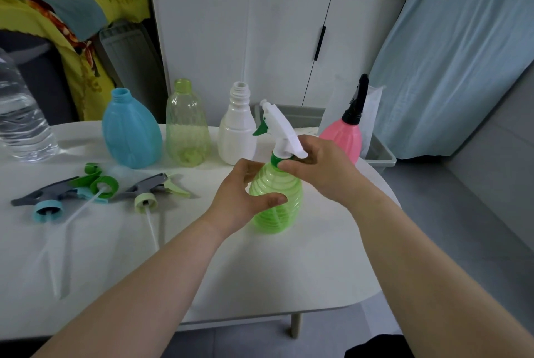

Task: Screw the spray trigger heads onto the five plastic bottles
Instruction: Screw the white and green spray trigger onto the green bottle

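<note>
A bright green ribbed bottle (pixel 278 201) stands upright on the white table (pixel 260 271). My left hand (pixel 239 201) grips its body from the left. A white spray trigger head (pixel 278 126) with a green nozzle sits on its neck, and my right hand (pixel 320 167) pinches the green collar (pixel 276 159). Behind stand an open blue bottle (pixel 131 132), a pale green bottle (pixel 187 126) and a white bottle (pixel 237 129). A pink bottle (pixel 345 135) with a black nozzle top stands at the back right. Three loose trigger heads lie at left: blue-collared (pixel 47 201), green-collared (pixel 99 181), pale-green-collared (pixel 153 191).
A large clear water bottle (pixel 23 118) stands at the table's far left. A grey bin (pixel 378 152) sits behind the table's right edge. White cabinets and a light blue curtain are behind. The dip tubes of the loose heads stretch toward the table's front.
</note>
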